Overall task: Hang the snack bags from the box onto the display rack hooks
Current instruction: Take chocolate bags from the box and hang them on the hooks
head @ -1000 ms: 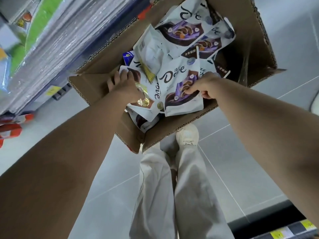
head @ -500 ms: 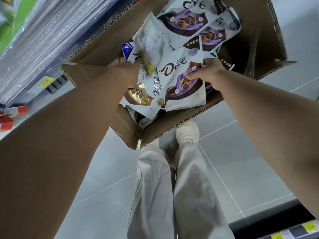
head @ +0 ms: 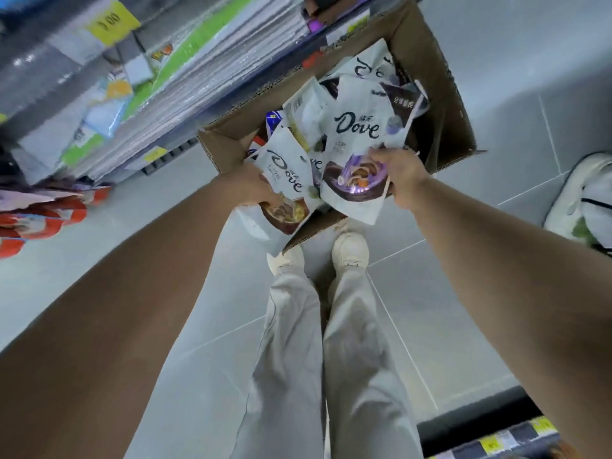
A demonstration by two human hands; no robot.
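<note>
Floor (head: 496,77), box (head: 440,81) (shelf (head: 198,61) beside); left hand (head: 246,187), right hand (head: 402,175) grip bags (head: 356,127).

An open cardboard box (head: 440,104) on the floor (head: 496,61) holds a loose heap of white snack bags (head: 311,111), with a purple-printed bag (head: 356,150) and a brown-printed bag (head: 284,180) lifted at its near edge.

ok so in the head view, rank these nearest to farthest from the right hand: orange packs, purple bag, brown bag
1. purple bag: in the right hand's grip, over the near edge of the box.
2. brown bag: just to the left, held by the left hand.
3. orange packs: at the far left edge of view.
</note>
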